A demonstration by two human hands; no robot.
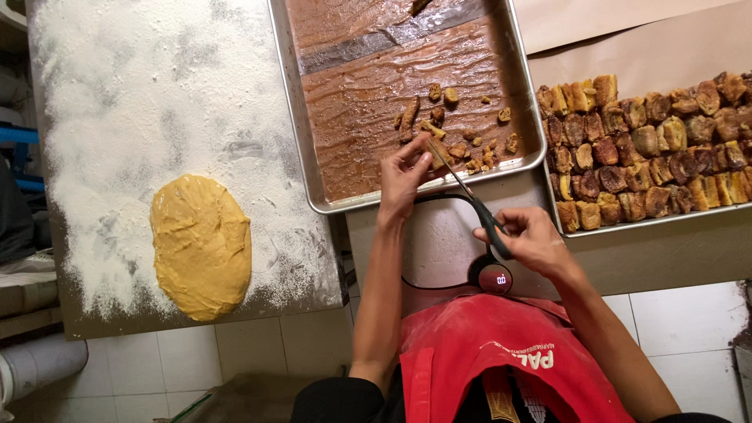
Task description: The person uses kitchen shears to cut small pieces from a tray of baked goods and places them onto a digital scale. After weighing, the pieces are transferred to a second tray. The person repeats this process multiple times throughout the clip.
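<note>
**Scissors met a sticky brown strip at the tray's near edge**

Scissors, black-handled with slim metal blades, lay in the right hand above a small round scale with a lit display, just beyond the person's red apron. The right-hand fingers were closed through the handle loops; the blade tips reached the near rim of a metal tray. There the left hand pinched a brown strip, fingers clamped together on its end.

Judging by its glossy surface and the syrup-streaked brown paper under it, the strip looked soft, light and tacky, likely to sag or smear if squeezed hard; a light hold near the cut end seemed best. Cut brown pieces lay scattered close by.

To the left, a floured table carried an oval of yellow dough. Farther right, a second tray held packed rows of glazed pastry pieces.
</note>
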